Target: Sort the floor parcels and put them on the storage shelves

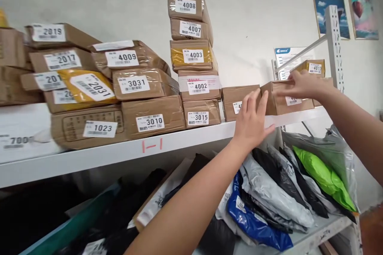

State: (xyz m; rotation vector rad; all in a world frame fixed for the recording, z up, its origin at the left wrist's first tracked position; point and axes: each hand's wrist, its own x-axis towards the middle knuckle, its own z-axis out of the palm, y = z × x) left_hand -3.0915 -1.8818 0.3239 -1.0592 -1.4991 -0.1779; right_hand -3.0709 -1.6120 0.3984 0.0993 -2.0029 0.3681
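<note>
My left hand [249, 119] is open, fingers apart and pointing up, in front of a cardboard box [229, 97] on the upper shelf. It partly covers that box's white label; whether it touches the box cannot be told. Farther right, my right hand [305, 83] is closed over the top front edge of another cardboard box [279, 105], its thumb side against the front face. The hand hides part of this box's label. Right behind it sits a smaller box [315, 67] labelled 4013.
Stacked labelled boxes [152, 111] line the white upper shelf [191, 138] to the left. A taller stack [191, 53] stands mid-shelf. Below lie plastic mailing bags, among them blue [254, 223], grey [278, 191] and green [324, 177] ones. A white metal post [334, 48] rises at right.
</note>
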